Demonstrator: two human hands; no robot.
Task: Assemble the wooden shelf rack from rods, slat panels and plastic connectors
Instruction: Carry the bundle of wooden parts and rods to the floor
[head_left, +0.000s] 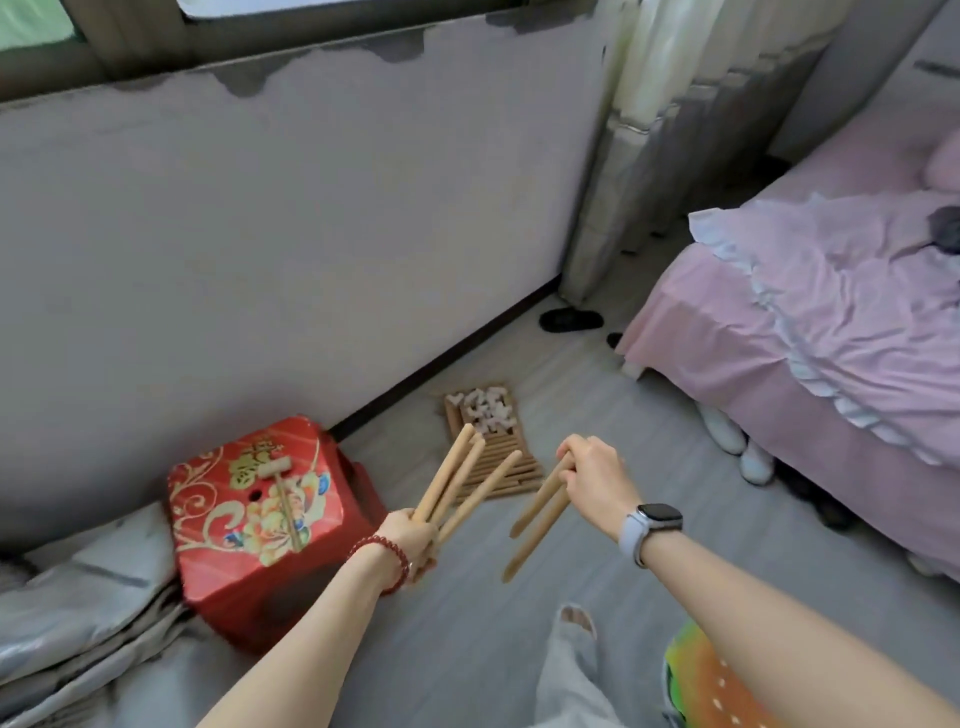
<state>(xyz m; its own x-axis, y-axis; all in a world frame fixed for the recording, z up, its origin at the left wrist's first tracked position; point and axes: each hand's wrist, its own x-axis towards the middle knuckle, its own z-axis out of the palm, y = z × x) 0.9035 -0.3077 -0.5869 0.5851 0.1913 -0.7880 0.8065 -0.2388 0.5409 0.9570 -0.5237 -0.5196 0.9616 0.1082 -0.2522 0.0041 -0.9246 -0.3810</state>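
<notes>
**Loose rods in both hands**

The left hand (413, 535) grips three rods (457, 480) fanned upward; the right hand (592, 475) pinches two rods (535, 519) hanging down. Panels (506, 470) and connectors (488, 405) lie on the floor ahead. The hanging pair could slip from so light a pinch.

Red stool (260, 499) with gold flowers by grey wall (291, 218). Small wooden mallet (280, 493) lies on top of stool. Pink bed (810, 332) at right, sheet crumpled. Black slipper (570, 319) on grey floor (613, 405) near bed corner. White shoes (737, 447) under bed edge. Grey folded cover (78, 613) at left.
</notes>
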